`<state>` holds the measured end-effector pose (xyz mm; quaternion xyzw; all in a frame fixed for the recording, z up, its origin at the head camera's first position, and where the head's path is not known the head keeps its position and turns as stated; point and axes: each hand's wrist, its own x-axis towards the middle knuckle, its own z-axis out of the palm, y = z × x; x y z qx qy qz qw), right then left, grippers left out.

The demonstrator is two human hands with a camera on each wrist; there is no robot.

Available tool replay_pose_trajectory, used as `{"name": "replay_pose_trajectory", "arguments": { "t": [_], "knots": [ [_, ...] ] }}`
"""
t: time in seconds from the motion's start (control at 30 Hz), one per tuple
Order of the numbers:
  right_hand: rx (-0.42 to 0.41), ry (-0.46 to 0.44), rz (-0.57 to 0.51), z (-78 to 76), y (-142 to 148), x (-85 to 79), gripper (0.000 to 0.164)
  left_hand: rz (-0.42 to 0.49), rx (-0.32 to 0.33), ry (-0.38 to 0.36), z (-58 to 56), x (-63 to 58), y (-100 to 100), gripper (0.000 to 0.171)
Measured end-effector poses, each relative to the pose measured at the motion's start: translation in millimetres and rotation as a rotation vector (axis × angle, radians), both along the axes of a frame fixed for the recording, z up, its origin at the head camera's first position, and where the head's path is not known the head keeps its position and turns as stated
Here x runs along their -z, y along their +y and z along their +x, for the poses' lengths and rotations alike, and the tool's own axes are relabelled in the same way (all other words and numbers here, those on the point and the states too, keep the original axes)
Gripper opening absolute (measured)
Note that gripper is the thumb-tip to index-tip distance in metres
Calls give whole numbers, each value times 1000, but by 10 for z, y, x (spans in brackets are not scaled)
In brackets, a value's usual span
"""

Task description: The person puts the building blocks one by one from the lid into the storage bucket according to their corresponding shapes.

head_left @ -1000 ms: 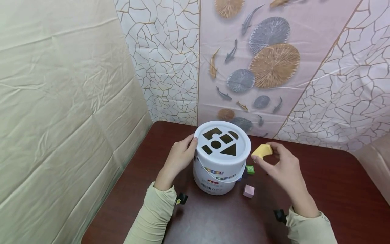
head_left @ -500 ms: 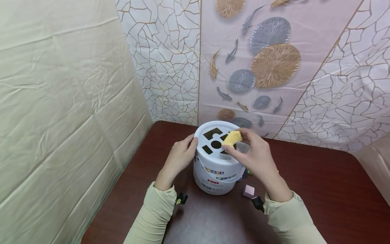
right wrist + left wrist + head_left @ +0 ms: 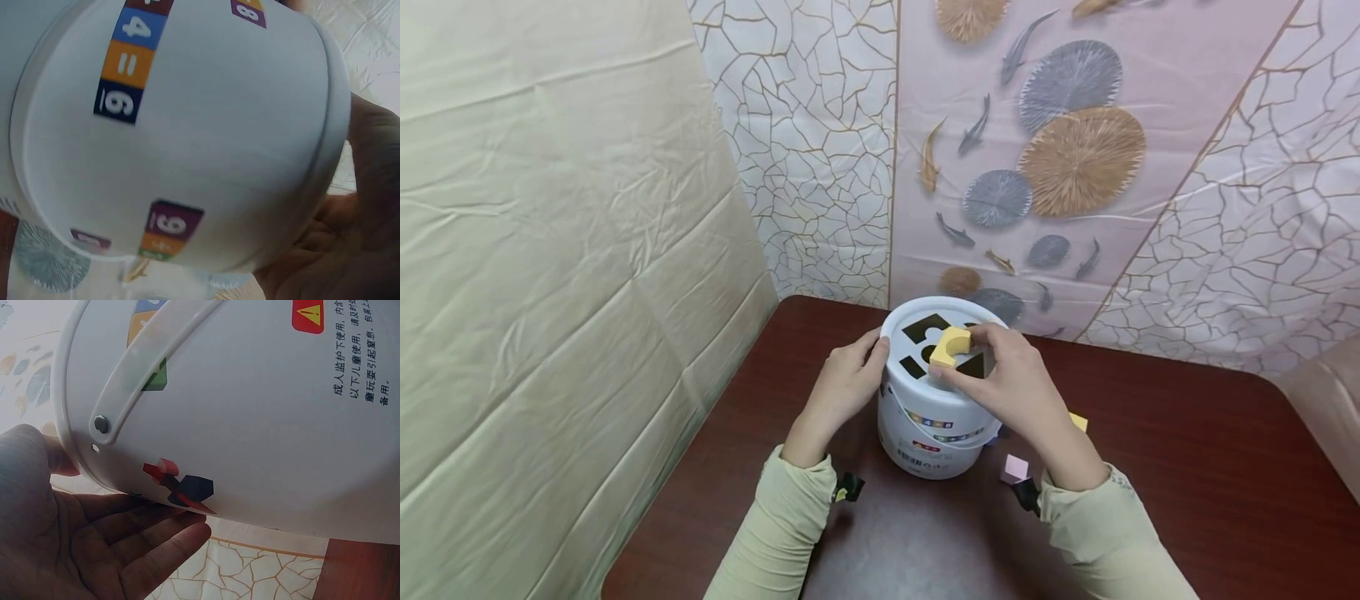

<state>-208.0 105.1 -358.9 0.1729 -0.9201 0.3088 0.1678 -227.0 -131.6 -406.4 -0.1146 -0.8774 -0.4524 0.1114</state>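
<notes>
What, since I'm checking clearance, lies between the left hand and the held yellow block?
Part of the white lid, including a partly covered round hole, lies between the left hand and yellow block, as the head view shows.

there was one white bucket (image 3: 925,457), with one lid (image 3: 896,337) on top of it and one handle (image 3: 134,375) at its side. at least five openings (image 3: 925,327) showed in the bucket's lid, some part-covered. at least four blocks could be counted: one yellow arch block (image 3: 949,345) above the bucket, one pink cube (image 3: 1013,468) near its right foot, one blue block (image 3: 992,442) mostly hidden at its right side, and one second yellow block (image 3: 1078,422) farther right of it, partly hidden. two hands were at the bucket, one left hand (image 3: 848,375) and one right hand (image 3: 1011,375). seven printed lily pads (image 3: 1082,161) showed beyond the bucket, three gold and four grey.
</notes>
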Motion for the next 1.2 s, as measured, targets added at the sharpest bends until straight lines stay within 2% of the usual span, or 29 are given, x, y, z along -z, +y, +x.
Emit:
{"name": "replay_pose_trajectory", "arguments": {
  "t": [0.13,0.3,0.47,0.57,0.67,0.97,1.2],
  "knots": [
    [-34,-43,60,-15,18,-27,76,-3,-6,-8,-6,7,-11,54],
    [-70,-59,76,-30,42,-54,84,0,-2,-16,-5,19,-10,54],
    [-94,-43,77,-42,36,-80,68,2,-3,-16,-8,11,-2,54],
    [-74,-37,71,-63,2,-89,62,-2,-2,-16,-12,9,0,54],
    [-37,-42,65,-114,-57,-95,67,-6,-4,-15,-10,9,-3,53],
    [5,-57,45,-374,-266,-175,64,0,-5,-19,1,-2,-10,53],
    [30,-87,106,-506,-326,-149,73,-5,10,-4,-14,0,-5,55]
  ]
}}
